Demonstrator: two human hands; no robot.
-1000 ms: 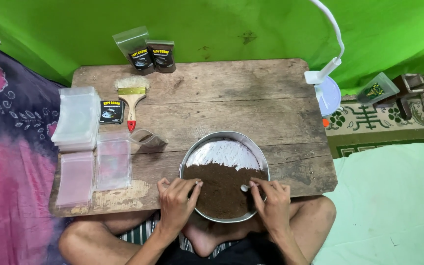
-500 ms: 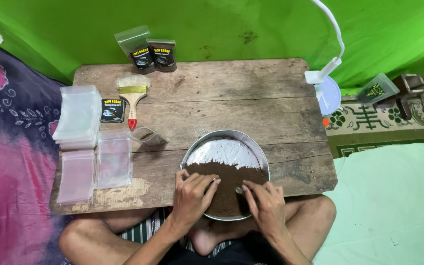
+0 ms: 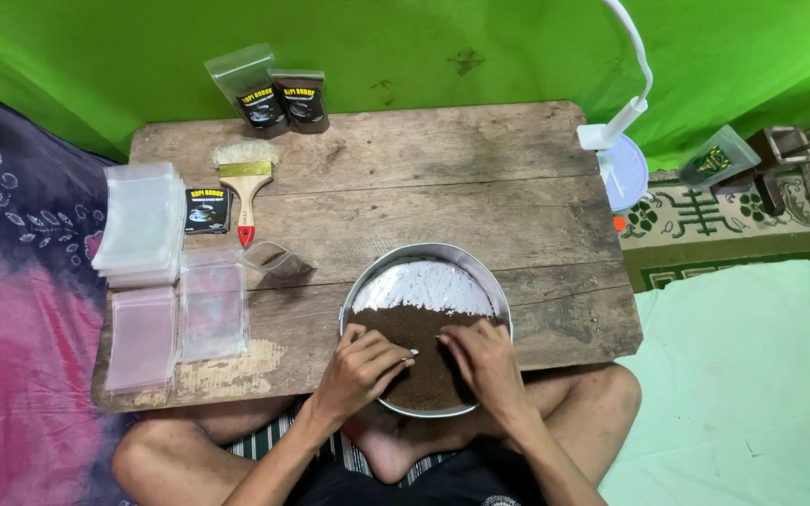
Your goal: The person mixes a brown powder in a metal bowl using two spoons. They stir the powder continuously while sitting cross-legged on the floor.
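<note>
Fingertips of both hands meet over the near half of a round metal pan (image 3: 367, 281), the left hand (image 3: 360, 367) and the right hand (image 3: 482, 361) lying knuckles-up with fingers curled together and pressed into the dark brown powder (image 3: 424, 351) that fills that half. Neither hand is clamped on anything that can be made out; a small pale thing shows between the two sets of fingertips, too small to tell what it is. The far half of the pan is bare, whitish metal. The pan sits at the near edge of a low wooden table (image 3: 480, 187), partly overhanging it above the person's crossed legs. To the left of the pan lies an open clear pouch (image 3: 278, 260), and further left flat clear plastic bags (image 3: 213, 300) and a thicker stack of the same bags (image 3: 140, 223). Beyond them a paintbrush (image 3: 246, 183) with a wooden handle and red tip lies beside a small black packet (image 3: 207, 209). At the far edge two filled pouches (image 3: 269, 94) with dark labels stand against the green wall. A white clip lamp (image 3: 622, 122) is fixed at the table's right edge.
</note>
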